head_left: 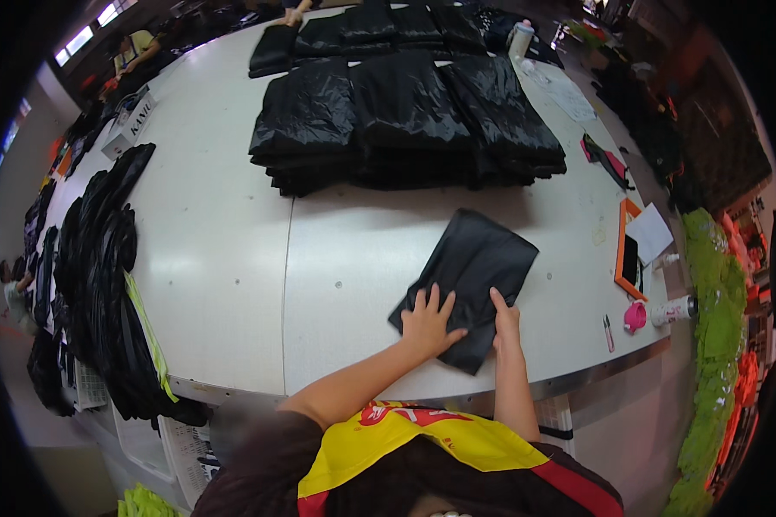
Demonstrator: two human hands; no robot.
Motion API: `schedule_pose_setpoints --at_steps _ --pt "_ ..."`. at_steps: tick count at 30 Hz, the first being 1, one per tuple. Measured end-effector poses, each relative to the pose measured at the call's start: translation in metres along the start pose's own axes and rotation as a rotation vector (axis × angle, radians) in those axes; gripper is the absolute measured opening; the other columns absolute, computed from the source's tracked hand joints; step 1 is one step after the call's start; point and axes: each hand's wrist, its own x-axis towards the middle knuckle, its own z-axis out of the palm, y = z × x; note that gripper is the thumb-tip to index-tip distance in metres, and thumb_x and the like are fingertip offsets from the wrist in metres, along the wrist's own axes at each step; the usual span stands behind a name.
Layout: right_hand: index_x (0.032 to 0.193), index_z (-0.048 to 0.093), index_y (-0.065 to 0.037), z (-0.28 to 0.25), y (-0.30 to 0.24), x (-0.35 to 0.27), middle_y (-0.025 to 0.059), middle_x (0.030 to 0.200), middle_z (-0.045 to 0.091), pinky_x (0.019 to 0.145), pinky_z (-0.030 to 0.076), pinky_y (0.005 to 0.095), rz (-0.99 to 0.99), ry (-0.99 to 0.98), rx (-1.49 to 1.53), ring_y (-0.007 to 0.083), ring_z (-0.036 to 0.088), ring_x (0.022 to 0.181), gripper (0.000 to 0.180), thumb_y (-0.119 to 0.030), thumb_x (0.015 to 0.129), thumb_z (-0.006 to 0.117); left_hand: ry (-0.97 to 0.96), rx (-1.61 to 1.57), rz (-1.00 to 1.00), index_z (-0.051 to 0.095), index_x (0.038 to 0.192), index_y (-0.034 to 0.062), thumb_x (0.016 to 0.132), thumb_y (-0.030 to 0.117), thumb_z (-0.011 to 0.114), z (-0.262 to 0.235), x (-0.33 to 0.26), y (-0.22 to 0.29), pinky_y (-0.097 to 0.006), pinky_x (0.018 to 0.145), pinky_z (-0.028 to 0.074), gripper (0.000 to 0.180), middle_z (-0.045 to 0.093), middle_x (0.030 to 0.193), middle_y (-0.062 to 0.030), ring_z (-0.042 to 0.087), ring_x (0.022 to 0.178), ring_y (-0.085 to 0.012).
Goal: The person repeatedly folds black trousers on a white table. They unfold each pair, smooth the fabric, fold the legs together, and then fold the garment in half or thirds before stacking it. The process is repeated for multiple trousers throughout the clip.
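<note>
A folded black garment [483, 258] lies at a slant on the pale table [224, 233], close to its front edge. My left hand [431, 326] rests flat on the near left part of the garment with its fingers spread. At the garment's near right edge, my right hand [506, 320] grips the fabric, its thumb on top and the other fingers mostly hidden. Beyond my hands stand several stacks of shiny folded black garments [409, 103], side by side.
Loose black garments [95, 250] hang over the left table edge beside a white box [129, 127]. Along the right edge are an orange tray [622, 250], a pink cup [635, 316], a bottle [674, 310] and a slim pen-like tool [609, 333]. A person [136, 56] sits far left.
</note>
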Motion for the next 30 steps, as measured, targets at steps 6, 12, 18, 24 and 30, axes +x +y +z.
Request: schedule_pose_setpoints --at_steps 6,12,18,24,30 --pt "0.114 0.052 0.006 0.037 -0.059 -0.040 0.0130 0.105 0.061 0.086 0.045 0.0322 -0.046 -0.445 -0.258 0.0214 0.059 0.091 0.045 -0.011 0.074 0.066 0.126 -0.628 0.028 0.042 0.130 0.0048 0.083 0.028 0.060 -0.017 -0.068 -0.061 -0.040 0.101 0.032 0.056 0.033 0.136 -0.0231 0.035 0.123 -0.0373" --pt "0.122 0.043 0.011 0.127 -0.209 -0.080 0.0177 0.116 0.055 0.095 0.039 0.0323 -0.541 -0.458 -0.519 0.0246 0.054 0.105 0.068 -0.022 0.069 0.071 0.426 -0.157 -0.220 0.040 0.127 0.0002 0.076 0.021 0.065 -0.023 -0.141 -0.154 -0.043 0.097 0.034 0.061 0.040 0.128 -0.0236 0.041 0.115 -0.0368" --pt "0.111 0.054 0.007 0.248 -0.324 0.049 0.0125 0.103 0.061 0.086 0.045 0.0297 -0.599 -0.725 -0.410 0.0189 0.058 0.095 0.059 -0.038 0.076 0.069 0.415 -0.036 -0.258 0.049 0.120 0.0010 0.077 0.024 0.063 -0.022 -0.139 -0.158 -0.042 0.093 0.035 0.050 0.049 0.122 -0.0169 0.044 0.113 -0.0327" --pt "0.133 0.035 -0.002 0.311 -0.275 0.227 0.0208 0.129 0.046 0.096 0.039 0.0402 -0.894 -0.188 -1.367 0.0320 0.045 0.119 0.077 -0.031 0.072 0.071 0.443 -0.070 -0.253 0.053 0.115 0.0009 0.077 0.023 0.063 -0.017 -0.138 -0.163 -0.042 0.092 0.036 0.044 0.053 0.119 -0.0152 0.046 0.112 -0.0312" --pt "0.130 0.042 -0.014 0.329 -0.248 0.187 0.0128 0.135 0.039 0.096 0.034 0.0507 -1.291 0.015 -1.327 0.0358 0.035 0.124 0.052 -0.034 0.084 0.056 0.451 -0.075 -0.276 0.056 0.110 0.0016 0.077 0.023 0.064 -0.020 -0.143 -0.162 -0.041 0.091 0.036 0.040 0.052 0.119 -0.0148 0.046 0.112 -0.0302"
